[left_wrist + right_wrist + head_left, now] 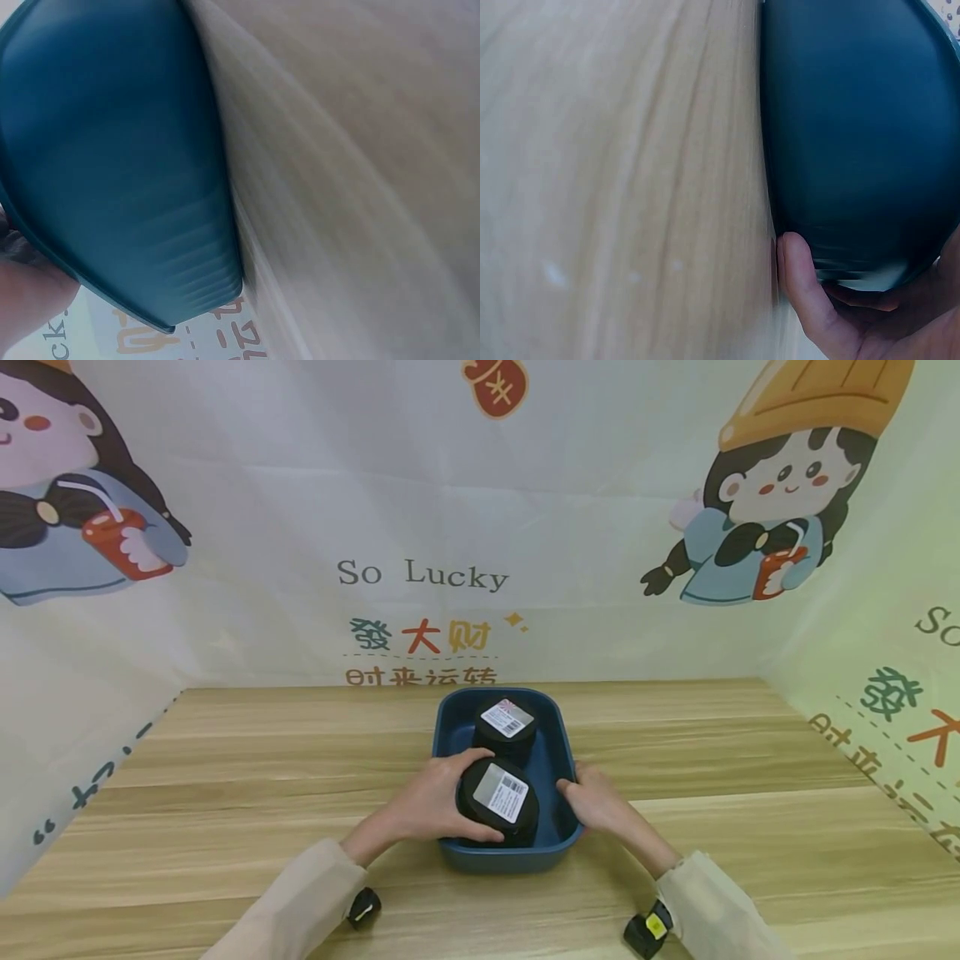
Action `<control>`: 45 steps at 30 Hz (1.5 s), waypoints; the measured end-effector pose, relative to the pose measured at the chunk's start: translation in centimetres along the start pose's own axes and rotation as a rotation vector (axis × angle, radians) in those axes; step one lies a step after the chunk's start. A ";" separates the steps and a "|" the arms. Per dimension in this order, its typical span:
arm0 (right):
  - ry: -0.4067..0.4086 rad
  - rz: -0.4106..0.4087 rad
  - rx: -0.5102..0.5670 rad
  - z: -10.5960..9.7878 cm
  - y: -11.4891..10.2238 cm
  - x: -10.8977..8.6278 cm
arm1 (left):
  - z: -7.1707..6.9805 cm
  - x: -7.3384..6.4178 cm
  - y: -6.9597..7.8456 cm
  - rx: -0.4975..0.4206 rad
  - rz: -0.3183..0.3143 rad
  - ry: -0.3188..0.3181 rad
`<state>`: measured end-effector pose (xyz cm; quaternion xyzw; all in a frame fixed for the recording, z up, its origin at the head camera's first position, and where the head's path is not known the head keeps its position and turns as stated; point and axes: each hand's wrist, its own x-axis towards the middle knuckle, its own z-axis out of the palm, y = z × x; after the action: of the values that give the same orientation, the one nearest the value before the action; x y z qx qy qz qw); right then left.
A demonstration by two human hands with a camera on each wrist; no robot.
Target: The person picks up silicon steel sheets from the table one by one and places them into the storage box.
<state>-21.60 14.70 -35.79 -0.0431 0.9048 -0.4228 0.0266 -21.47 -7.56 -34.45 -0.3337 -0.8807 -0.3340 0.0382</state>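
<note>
A blue rectangular bin (502, 862) stands on the table and holds two black round containers with white barcode labels on top. My left hand (429, 799) reaches over the bin's left rim and grips the near container (501, 794), thumb on the near side and fingers on the far side. Behind it sits the far container (507, 718), close to the left hand's fingertips. At the right side of the bin, my right hand (594, 797) holds the rim, thumb over the top. In the right wrist view, fingers (801, 274) lie against the bin's outer wall (855, 135).
The wood-grain table (712, 760) extends to both sides of the bin. A white printed cloth (420, 510) rises along the back and sides of the table. Black devices are strapped at the left wrist (364, 908) and the right wrist (647, 931).
</note>
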 end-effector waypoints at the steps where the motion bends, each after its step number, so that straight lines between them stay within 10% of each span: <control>1: 0.000 0.001 0.001 0.0 0.0 0.0 | 0.0 0.0 0.0 0.001 -0.001 -0.004; 45: -0.007 0.012 -0.003 -0.1 -0.2 -0.2 | -0.2 0.7 0.7 0.151 0.023 -0.139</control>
<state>-21.35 14.68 -35.55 -0.0392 0.9055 -0.4213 0.0322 -21.63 -6.86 -33.72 -0.3623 -0.9000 -0.2423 0.0059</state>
